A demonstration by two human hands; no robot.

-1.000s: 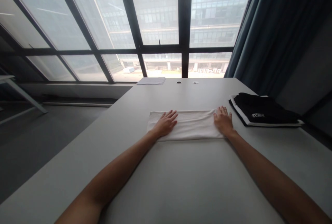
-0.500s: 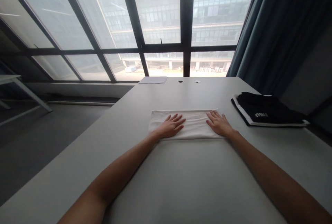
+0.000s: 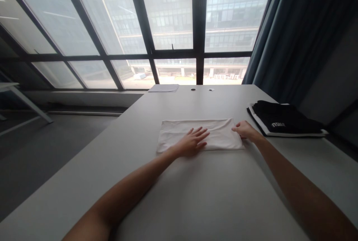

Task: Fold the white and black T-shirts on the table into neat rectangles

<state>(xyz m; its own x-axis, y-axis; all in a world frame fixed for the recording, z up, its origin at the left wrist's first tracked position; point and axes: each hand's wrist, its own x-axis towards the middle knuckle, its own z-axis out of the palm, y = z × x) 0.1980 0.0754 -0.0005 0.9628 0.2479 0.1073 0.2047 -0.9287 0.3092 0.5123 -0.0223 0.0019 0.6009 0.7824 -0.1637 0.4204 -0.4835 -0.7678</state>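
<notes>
A white cloth garment [image 3: 175, 131], folded into a long rectangle, lies flat on the white table [image 3: 192, 189]. Its exact kind does not show. My left hand [image 3: 192, 142] rests with fingers spread over the middle of the cloth, near its front edge. At the right end, my right hand [image 3: 246, 130] pinches the edge of the cloth between thumb and fingers. Faint creases run from that pinched edge toward my left hand.
A stack of folded black and white clothes [image 3: 285, 118], with white lettering on top, sits at the table's right side. Papers [image 3: 163, 88] lie at the far edge, near two round holes. Windows and a blue curtain [image 3: 268, 43] stand behind.
My right hand has gone from lying flat on the cloth to pinching its right edge. The left hand has slid a little to the right, toward the cloth's middle.
</notes>
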